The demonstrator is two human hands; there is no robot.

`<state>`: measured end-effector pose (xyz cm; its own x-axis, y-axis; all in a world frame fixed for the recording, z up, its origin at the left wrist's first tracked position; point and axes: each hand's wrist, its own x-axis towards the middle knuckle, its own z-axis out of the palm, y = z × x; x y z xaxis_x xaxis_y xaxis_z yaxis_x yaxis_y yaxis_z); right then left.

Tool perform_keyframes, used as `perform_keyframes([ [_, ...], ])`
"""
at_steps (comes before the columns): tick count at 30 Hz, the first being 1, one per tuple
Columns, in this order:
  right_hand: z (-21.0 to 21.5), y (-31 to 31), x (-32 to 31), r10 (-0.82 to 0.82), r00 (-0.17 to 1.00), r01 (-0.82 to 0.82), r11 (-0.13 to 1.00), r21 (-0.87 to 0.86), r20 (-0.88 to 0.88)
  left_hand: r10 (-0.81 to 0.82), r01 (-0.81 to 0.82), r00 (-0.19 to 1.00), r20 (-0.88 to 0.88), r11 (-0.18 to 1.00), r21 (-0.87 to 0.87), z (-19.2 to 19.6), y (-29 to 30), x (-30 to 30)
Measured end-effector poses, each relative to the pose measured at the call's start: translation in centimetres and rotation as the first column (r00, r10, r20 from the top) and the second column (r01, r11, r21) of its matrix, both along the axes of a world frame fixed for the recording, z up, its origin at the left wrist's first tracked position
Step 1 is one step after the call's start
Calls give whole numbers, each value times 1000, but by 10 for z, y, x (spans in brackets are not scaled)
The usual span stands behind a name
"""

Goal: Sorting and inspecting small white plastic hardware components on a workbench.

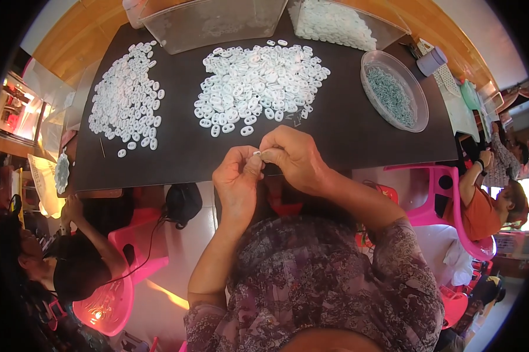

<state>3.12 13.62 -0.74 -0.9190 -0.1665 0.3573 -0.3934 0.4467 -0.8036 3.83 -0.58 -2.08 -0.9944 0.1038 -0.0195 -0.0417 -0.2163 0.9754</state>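
Note:
Over the table's near edge my two hands meet, fingertips nearly touching. My left hand [238, 179] pinches a small white plastic piece [257, 153] between thumb and fingers; most of it is hidden. The thumb and forefinger of my right hand [297, 157] are pressed together against that piece. Whatever else they hold is too small to make out. Beyond my hands lies a large heap of white oval plastic pieces [258, 79] with two holes each. A second heap of such pieces [126, 97] spreads at the left.
A round clear dish [418, 120] of small greenish metal parts stands on the dark table [176, 158] at right. Along the back are a translucent bin [214, 26] and a clear bin of white pieces [335, 26]. People sit on both sides, near pink chairs [446, 176].

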Motion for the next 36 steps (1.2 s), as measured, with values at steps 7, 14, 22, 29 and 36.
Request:
perform_keyframes([
  [7,0,-10,-2,9,999,-8,1000,-30,41,46,-57,996,74,987,148,0,-3,-4],
  [14,-3,-9,-4,17,987,13,983,-185,159,49,-80,988,144,972,221,3,-8,-7],
  [22,4,-13,-3,6,984,21,988,-152,178,72,-89,992,102,982,166,4,-9,-5],
  [29,5,-19,-4,-17,993,25,998,-66,119,97,-112,991,87,975,192,0,-8,-3],
  [36,3,-16,-11,12,999,-11,1000,27,-41,141,-152,987,76,976,159,4,-16,-5],
])
